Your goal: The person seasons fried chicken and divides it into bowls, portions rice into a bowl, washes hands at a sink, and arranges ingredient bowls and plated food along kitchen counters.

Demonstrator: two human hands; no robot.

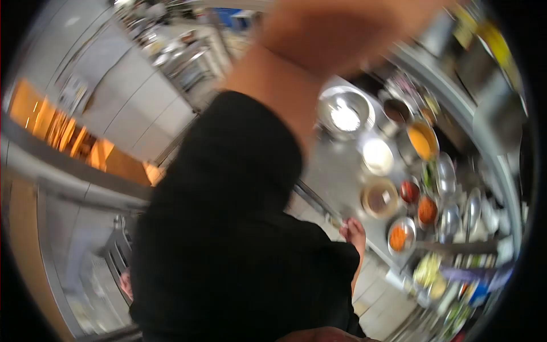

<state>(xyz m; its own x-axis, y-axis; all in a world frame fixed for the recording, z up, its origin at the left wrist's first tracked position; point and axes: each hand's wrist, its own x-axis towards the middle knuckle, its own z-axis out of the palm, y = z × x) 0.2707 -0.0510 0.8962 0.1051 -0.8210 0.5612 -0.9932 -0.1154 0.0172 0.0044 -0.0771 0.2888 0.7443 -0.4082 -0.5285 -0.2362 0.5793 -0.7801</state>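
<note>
Much of the view is filled by a black sleeve (228, 171) and a raised bare forearm (270, 74), whose hand is cut off beyond the upper edge, so that its fingers are not seen. Near the edge of a metal surface (336, 171), a smaller hand (353, 229) is seen with its fingers drawn in; given the blur, it cannot be told whether anything is pinched by them, or to whom each arm belongs. Closest to this hand, on the surface, are placed a round container of brown liquid (364, 199) and a metal bowl (411, 231) in which orange shreds (398, 237) are held. Just beyond these, red food (409, 192) and reddish-orange food (427, 211) are kept in separate small vessels. Farther along the surface, a white-filled container (378, 157) and a wide shiny bowl (345, 117) are set, with a tall vessel of yellow-orange food (422, 139) beside them. Past the black clothing on the opposite side, another hand (126, 284) is partly hidden near a dark slatted unit (118, 251); the state of its fingers cannot be told.
</note>
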